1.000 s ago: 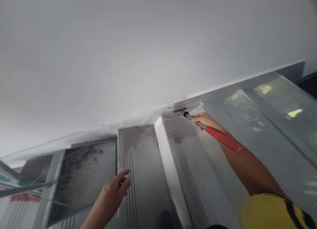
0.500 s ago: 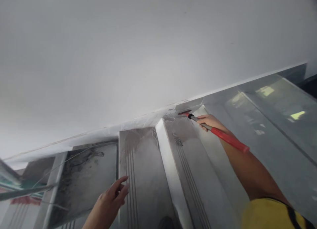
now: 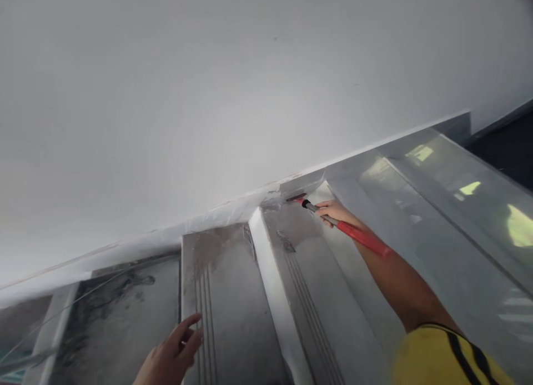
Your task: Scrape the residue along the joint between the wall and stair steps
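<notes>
Fingers (image 3: 323, 205) of the right hand (image 3: 336, 211) close round the red-handled tool (image 3: 362, 239), its head keeping just right of the white riser (image 3: 272, 288); the empty, half-curled left hand (image 3: 169, 353) sinks slightly, left of it; the same spot apparently remains in work.

Scraper (image 3: 352, 232) — right of left hand (image 3: 172, 347)

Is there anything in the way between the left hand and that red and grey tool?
Yes, in the picture a white strip runs between the left hand and the red and grey tool. I can't tell if it would block a reach. Nothing separates the right hand from it: that hand holds it.
</notes>
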A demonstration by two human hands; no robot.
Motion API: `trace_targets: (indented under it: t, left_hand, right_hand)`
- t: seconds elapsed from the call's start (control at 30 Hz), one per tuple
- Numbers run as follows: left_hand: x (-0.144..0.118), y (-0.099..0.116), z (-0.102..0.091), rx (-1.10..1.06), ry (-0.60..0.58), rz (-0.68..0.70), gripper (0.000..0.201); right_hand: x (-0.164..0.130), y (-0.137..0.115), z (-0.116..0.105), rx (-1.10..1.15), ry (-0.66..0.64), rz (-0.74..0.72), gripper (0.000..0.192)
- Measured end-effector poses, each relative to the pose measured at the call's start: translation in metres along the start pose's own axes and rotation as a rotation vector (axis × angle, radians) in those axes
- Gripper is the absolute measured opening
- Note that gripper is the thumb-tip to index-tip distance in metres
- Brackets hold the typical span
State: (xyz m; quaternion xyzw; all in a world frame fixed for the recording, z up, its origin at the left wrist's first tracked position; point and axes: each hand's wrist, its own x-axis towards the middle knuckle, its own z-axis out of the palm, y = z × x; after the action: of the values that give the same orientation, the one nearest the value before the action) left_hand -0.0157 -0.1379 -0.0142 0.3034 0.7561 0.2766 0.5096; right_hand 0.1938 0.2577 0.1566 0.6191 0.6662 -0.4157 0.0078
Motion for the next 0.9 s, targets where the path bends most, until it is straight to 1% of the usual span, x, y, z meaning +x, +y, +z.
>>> trace_targets:
  t: [0.13, 0.3, 0.43, 0.5, 0.57, 0.7, 0.8, 0.9]
  left_hand:
    - [-0.001, 0.011, 0.000, 0.012, 0.018, 0.027, 0.064]
    - [-0.005, 0.021, -0.002, 0.034, -0.003, 0.030, 0.070]
    - [-0.006, 0.018, -0.002, 0.011, 0.001, 0.028, 0.067]
    - [-0.006, 0.016, -0.002, 0.024, 0.011, 0.057, 0.062]
    - [-0.007, 0.015, -0.003, 0.044, 0.018, 0.089, 0.058]
    - [-0.015, 0.018, -0.007, 0.009, 0.027, 0.083, 0.061]
    - [-0.023, 0.018, -0.009, -0.043, 0.019, 0.069, 0.065]
    - [-0.028, 0.017, -0.009, -0.067, 0.008, 0.042, 0.069]
  right_hand:
    - [-0.013, -0.011, 0.004, 0.004, 0.016, -0.018, 0.042]
    - [-0.020, -0.017, 0.018, 0.001, 0.021, -0.010, 0.044]
    - [-0.021, -0.015, 0.019, -0.001, 0.013, -0.054, 0.043]
    - [-0.023, -0.016, 0.019, -0.018, 0.013, -0.050, 0.040]
    - [-0.025, -0.019, 0.020, -0.042, -0.015, -0.039, 0.038]
    - [-0.025, -0.025, 0.036, -0.022, -0.103, -0.050, 0.032]
    - [-0.022, -0.031, 0.051, 0.007, -0.076, -0.047, 0.028]
    - [-0.021, -0.036, 0.056, -0.032, -0.072, -0.030, 0.020]
